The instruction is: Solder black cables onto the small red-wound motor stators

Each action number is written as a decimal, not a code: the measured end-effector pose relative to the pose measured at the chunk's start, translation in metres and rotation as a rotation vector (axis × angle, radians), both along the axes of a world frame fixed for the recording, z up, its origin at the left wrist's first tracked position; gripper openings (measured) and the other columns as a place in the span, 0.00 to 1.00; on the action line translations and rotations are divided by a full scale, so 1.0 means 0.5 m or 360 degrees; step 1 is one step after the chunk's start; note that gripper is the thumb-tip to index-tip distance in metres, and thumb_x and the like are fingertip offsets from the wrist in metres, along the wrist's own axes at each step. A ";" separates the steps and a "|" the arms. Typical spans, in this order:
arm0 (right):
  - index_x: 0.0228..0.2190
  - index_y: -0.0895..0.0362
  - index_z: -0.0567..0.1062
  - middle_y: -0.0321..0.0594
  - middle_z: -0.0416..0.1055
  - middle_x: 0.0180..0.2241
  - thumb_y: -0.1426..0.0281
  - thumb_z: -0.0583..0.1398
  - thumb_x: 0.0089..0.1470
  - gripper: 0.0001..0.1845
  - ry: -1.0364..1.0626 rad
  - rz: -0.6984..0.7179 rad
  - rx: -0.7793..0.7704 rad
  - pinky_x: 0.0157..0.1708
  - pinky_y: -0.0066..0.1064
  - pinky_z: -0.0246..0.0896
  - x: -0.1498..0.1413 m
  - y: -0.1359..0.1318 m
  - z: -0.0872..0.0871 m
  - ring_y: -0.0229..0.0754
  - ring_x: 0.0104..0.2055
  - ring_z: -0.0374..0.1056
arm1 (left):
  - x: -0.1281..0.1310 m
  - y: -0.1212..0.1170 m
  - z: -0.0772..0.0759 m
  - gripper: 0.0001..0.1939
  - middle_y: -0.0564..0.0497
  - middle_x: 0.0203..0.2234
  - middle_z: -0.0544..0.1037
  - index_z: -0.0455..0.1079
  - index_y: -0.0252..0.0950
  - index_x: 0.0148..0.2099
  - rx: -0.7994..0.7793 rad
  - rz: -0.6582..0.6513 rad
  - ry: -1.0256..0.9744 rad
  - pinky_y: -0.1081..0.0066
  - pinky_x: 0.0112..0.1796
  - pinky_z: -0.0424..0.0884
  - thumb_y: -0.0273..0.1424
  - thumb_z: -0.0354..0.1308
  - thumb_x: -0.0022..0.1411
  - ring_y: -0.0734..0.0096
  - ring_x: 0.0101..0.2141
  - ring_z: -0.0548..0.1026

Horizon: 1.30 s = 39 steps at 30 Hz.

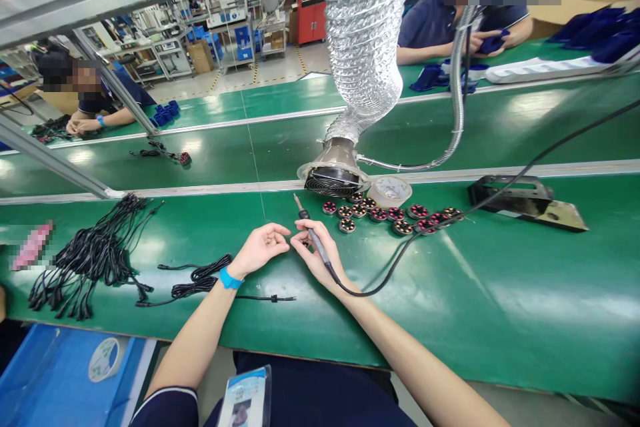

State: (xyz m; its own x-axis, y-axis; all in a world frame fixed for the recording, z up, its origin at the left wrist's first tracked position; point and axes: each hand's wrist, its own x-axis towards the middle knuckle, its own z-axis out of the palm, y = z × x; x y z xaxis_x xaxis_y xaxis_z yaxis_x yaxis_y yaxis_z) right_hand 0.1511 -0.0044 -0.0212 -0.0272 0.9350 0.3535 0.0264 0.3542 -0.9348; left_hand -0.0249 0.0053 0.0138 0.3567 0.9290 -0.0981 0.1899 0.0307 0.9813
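My right hand (316, 252) is closed round the black handle of a soldering iron (311, 232), whose tip points up and away toward the fume duct. Its black cord (430, 227) runs off to the right across the green mat. My left hand (261, 247), with a blue wristband (230, 278), sits close beside it with fingers curled and fingertips pinched together; what they hold is too small to make out. Several small round coil parts (395, 215) with red windings lie just beyond my hands.
A silver flexible fume duct (363, 47) ends in a fan grille (333, 180). A round white tub (390, 190) and a metal iron stand (525, 203) lie to the right. Bundles of black cables (95, 253) lie left. Other people work at the far benches.
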 end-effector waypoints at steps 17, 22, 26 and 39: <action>0.46 0.51 0.70 0.41 0.66 0.45 0.68 0.62 0.56 0.15 0.0044 -0.0086 0.0030 0.42 0.36 0.72 0.011 -0.003 0.001 0.37 0.35 0.72 | 0.026 -0.005 -0.009 0.15 0.49 0.28 0.78 0.77 0.31 0.35 0.0025 0.0093 -0.0025 0.71 0.36 0.66 0.41 0.66 0.55 0.72 0.30 0.71; 0.45 0.51 0.70 0.41 0.66 0.45 0.67 0.62 0.55 0.14 0.0048 -0.0110 0.0018 0.38 0.35 0.73 0.007 -0.005 0.001 0.36 0.33 0.72 | 0.031 -0.006 -0.012 0.15 0.49 0.28 0.77 0.77 0.32 0.34 0.0115 0.0155 0.0016 0.71 0.36 0.66 0.41 0.64 0.57 0.71 0.30 0.71; 0.45 0.51 0.70 0.41 0.65 0.46 0.68 0.62 0.55 0.14 0.0064 -0.0128 -0.0004 0.38 0.34 0.73 0.004 -0.007 -0.005 0.36 0.33 0.72 | 0.035 -0.004 -0.014 0.17 0.49 0.28 0.77 0.77 0.32 0.32 0.0135 0.0229 0.0044 0.71 0.36 0.66 0.43 0.65 0.56 0.71 0.30 0.70; 0.45 0.51 0.69 0.39 0.66 0.43 0.68 0.64 0.54 0.17 0.0136 -0.0189 -0.0098 0.37 0.33 0.72 0.003 -0.006 -0.017 0.35 0.30 0.72 | 0.044 -0.004 -0.023 0.15 0.49 0.28 0.79 0.77 0.32 0.33 0.0021 0.0345 -0.0107 0.70 0.36 0.67 0.41 0.66 0.54 0.71 0.29 0.71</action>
